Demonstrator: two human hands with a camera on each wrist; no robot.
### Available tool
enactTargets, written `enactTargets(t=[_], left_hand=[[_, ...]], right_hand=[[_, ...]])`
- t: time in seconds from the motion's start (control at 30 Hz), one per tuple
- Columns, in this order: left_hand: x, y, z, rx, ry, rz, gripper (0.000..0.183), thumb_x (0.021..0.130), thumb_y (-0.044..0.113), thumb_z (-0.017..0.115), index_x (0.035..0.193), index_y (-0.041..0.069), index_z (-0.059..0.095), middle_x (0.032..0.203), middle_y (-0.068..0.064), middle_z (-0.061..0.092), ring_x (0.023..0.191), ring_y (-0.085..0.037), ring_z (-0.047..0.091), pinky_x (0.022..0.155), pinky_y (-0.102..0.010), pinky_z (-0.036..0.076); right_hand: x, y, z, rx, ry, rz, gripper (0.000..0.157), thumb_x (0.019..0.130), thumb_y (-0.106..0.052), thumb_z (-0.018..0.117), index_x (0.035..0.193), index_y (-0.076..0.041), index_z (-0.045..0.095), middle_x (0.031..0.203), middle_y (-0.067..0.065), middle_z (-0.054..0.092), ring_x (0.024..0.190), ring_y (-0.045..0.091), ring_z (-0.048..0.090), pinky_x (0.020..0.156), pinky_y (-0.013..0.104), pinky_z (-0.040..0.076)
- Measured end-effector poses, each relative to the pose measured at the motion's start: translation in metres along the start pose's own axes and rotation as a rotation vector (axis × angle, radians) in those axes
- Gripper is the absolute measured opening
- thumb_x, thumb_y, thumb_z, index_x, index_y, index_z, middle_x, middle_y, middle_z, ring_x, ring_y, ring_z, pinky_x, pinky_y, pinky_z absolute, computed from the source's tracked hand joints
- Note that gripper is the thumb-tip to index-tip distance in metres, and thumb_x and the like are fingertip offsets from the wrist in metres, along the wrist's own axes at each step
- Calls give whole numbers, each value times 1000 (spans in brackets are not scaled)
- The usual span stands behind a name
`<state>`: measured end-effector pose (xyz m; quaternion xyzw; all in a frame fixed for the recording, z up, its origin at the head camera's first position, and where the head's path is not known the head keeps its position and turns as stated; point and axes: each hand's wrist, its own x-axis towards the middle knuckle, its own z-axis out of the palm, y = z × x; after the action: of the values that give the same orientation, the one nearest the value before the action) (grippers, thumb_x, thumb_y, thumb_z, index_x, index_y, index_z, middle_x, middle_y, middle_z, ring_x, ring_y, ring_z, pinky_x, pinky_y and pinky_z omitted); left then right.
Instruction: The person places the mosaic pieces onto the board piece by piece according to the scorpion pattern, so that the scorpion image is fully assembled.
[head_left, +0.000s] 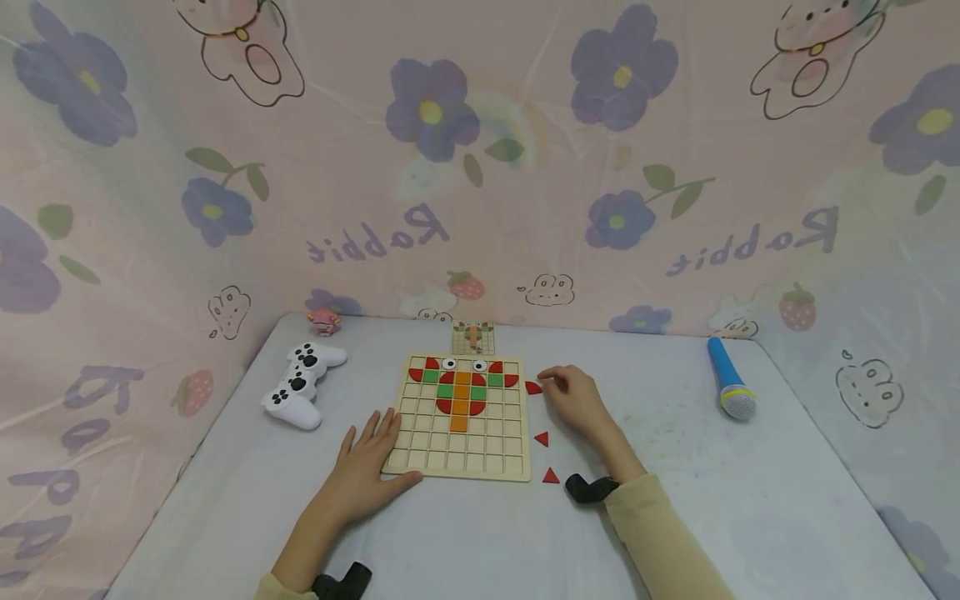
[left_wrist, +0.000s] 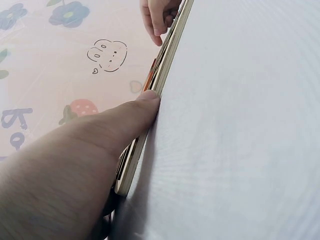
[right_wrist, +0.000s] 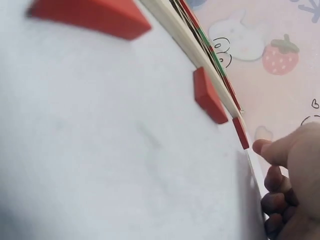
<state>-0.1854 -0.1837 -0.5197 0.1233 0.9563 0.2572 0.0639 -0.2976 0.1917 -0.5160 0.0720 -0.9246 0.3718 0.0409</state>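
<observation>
A square wooden grid board [head_left: 491,457] lies on the table, with red, green and orange pieces and two eye pieces set in its upper part. My left hand [head_left: 367,471] rests at its lower left corner, fingers spread along the left side. In the left wrist view the thumb [left_wrist: 142,107] touches the board's near edge. My right hand [head_left: 576,398] is off the board's upper right side, fingers loosely bent, beside a red quarter-round piece [head_left: 533,387]. In the right wrist view the thumb tip is apart from that piece [right_wrist: 240,132]; nothing shows in the hand.
Two red triangles [head_left: 542,439] [head_left: 551,476] lie right of the board. Behind it is a small pattern card [head_left: 472,338]. A white game controller [head_left: 303,385] and a pink figurine [head_left: 324,322] are at left, a blue toy microphone [head_left: 731,379] at right. A printed curtain hangs behind.
</observation>
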Motion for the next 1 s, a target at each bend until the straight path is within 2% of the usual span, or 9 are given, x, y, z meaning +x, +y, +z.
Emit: enactTargets(t=[0.13,0.3,0.43,0.53,0.67,0.77,1.0], left_hand=[[1,-1,2,5,4,2,105,93,64,70,166,1,28,175,-15,21,164,-39,8,128,-68,0],[2,-2,3,15,3,5,105,93,64,70,166,0,28,174,-15,22,164,-39,9,128,-69,1],[2,-2,2,13,3,6,105,93,64,70,166,0,28,174,-16,22,164,-40,9,128,-69,1],[2,-2,2,8,7,6,105,93,63,71,166,0,28,174,-16,22,164,-40,9,128,-69,1],[1,-1,3,9,4,4,104,94,63,70,166,0,28,174,-16,22,164,-40,9,128,-69,1],[1,-1,3,6,9,7,105,93,63,71,165,-1,29,174,-17,23,164,-41,10,128,-69,1],[1,-1,2,3,13,11,104,93,62,71,165,0,29,174,-16,22,164,-41,10,128,-69,1]], right_hand=[[3,2,0,-28,-5,-30,19,101,-8,66,117,-5,77,99,12,63,91,26,55,82,40,48],[4,1,-2,-51,-34,-44,22,97,-13,76,117,-6,77,95,9,61,89,25,54,78,38,46],[4,2,-2,-66,-70,-68,26,94,-16,79,119,-9,78,98,9,63,92,24,55,80,38,47],[3,4,-2,-79,-101,-101,26,94,-14,76,120,-11,78,101,8,64,93,24,55,82,39,48],[-1,6,-4,-67,-155,-129,23,95,-14,73,117,-14,79,104,3,67,97,21,56,90,43,51],[-4,6,-5,-46,-198,-138,20,95,-18,76,114,-18,80,105,-1,67,101,20,57,96,46,51],[-7,5,-5,-62,-220,-168,23,92,-26,84,113,-20,80,105,-2,66,100,19,55,92,42,51]])
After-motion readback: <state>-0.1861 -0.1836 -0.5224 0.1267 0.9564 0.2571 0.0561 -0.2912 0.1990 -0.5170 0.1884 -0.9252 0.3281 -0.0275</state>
